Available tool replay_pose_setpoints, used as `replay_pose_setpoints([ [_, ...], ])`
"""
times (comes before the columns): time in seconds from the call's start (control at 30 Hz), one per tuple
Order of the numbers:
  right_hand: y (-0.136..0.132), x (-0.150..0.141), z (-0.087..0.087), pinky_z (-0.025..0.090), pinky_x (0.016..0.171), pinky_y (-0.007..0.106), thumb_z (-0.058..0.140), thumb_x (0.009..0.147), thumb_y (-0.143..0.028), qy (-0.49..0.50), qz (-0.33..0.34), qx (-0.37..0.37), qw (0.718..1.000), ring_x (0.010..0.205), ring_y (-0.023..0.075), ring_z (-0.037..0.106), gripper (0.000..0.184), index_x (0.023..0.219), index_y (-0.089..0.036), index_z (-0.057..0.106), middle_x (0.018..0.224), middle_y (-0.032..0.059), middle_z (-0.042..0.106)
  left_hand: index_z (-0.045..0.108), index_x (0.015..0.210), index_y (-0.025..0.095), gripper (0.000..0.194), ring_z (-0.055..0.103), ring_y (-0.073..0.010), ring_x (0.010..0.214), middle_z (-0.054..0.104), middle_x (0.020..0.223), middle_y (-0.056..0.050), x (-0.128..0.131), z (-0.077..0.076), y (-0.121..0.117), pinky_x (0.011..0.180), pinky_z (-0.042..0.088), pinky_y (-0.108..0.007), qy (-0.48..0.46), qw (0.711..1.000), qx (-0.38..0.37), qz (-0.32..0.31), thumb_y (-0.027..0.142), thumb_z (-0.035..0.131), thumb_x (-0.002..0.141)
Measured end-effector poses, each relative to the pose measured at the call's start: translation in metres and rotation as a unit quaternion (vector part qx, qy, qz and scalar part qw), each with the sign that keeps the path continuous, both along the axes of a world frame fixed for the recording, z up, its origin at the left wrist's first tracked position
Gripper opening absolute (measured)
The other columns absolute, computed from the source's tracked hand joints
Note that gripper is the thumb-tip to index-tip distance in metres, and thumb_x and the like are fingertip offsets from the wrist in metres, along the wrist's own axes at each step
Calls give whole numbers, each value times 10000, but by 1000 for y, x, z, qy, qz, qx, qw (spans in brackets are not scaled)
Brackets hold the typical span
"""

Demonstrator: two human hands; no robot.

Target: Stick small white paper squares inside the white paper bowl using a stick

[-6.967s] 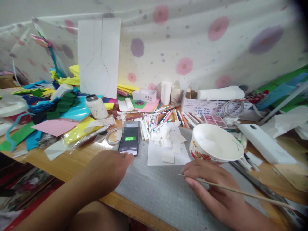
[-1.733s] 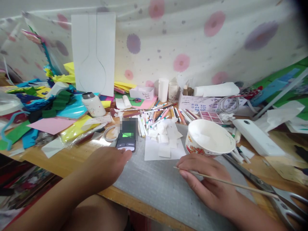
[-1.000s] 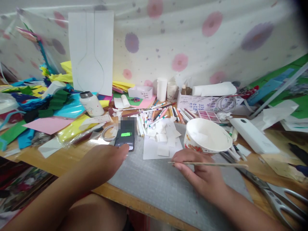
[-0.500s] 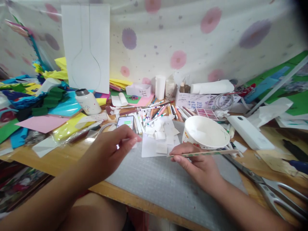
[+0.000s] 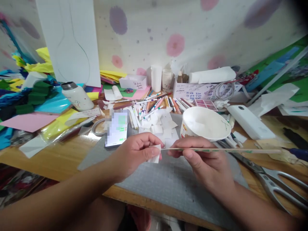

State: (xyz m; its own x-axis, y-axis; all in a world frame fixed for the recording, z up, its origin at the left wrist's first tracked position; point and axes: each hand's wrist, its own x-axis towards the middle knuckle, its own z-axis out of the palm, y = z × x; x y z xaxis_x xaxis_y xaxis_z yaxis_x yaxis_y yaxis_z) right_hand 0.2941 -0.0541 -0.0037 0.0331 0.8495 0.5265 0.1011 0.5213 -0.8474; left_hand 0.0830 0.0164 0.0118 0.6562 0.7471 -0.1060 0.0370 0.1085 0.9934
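My left hand (image 5: 139,150) is closed, with a small piece of white paper (image 5: 155,156) pinched between thumb and fingers. A long thin stick (image 5: 240,149), pale with green marks, lies nearly level in my right hand (image 5: 207,160), gripped between thumb and fingers. Its narrow left end reaches the paper at my left fingertips; whether they are stuck together I cannot tell. Behind the hands, several white paper pieces (image 5: 168,122) lie in a loose pile, partly hidden by my fingers. A white paper bowl (image 5: 204,123) stands just beyond my right hand.
A grey cutting mat (image 5: 154,183) lies under my hands. Large scissors (image 5: 267,176) rest at right, near a white power-bank-like block (image 5: 251,123). A phone (image 5: 117,128), a tape roll (image 5: 98,126), a white bottle (image 5: 77,96) and scattered markers (image 5: 154,107) stand or lie beyond.
My left hand has moved right, bringing the paper to the stick's left end. The stick now reaches farther right past my right hand. The phone shows more fully, and the view has shifted slightly.
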Motion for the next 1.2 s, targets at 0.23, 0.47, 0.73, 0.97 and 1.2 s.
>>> replay_pose_setpoints([
  [0.23, -2, 2, 6, 628, 769, 306, 690, 995, -281, 41, 34, 18, 998, 857, 175, 764, 103, 1053, -276, 775, 945, 30, 811, 699, 805, 173, 285, 587, -120, 683, 716, 688, 17, 10, -2, -3, 677, 406, -259, -79, 995, -48, -41, 428, 807, 875],
  [0.47, 0, 5, 20, 630, 848, 312, 656, 1006, -170, -11, 90, 80, 993, 894, 172, 784, 184, 1116, -269, 766, 924, 26, 839, 664, 792, 160, 320, 601, -124, 687, 720, 688, 3, 18, 0, -8, 691, 402, -261, -131, 982, -126, -50, 427, 825, 864],
  [0.73, -1, 3, 22, 636, 808, 341, 646, 1014, -175, -34, 82, 73, 993, 829, 186, 791, 285, 1201, -352, 770, 915, 10, 847, 664, 761, 158, 345, 592, -143, 675, 722, 679, -11, 18, 2, -9, 673, 376, -280, -124, 983, -129, -38, 434, 861, 822],
  [0.97, -1, 3, 26, 632, 814, 320, 669, 998, -162, -45, 75, 77, 993, 819, 176, 791, 261, 1149, -336, 790, 882, 3, 846, 685, 762, 154, 314, 608, -130, 662, 739, 672, -7, 17, 1, -7, 671, 382, -267, -138, 979, -143, -43, 402, 867, 824],
  [1.2, -1, 3, 25, 645, 802, 338, 651, 1014, -196, -51, 71, 80, 993, 813, 190, 796, 205, 1111, -310, 792, 853, 12, 841, 683, 750, 150, 314, 611, -133, 649, 732, 658, -10, 17, 2, -7, 668, 389, -268, -138, 978, -149, -49, 390, 876, 814],
])
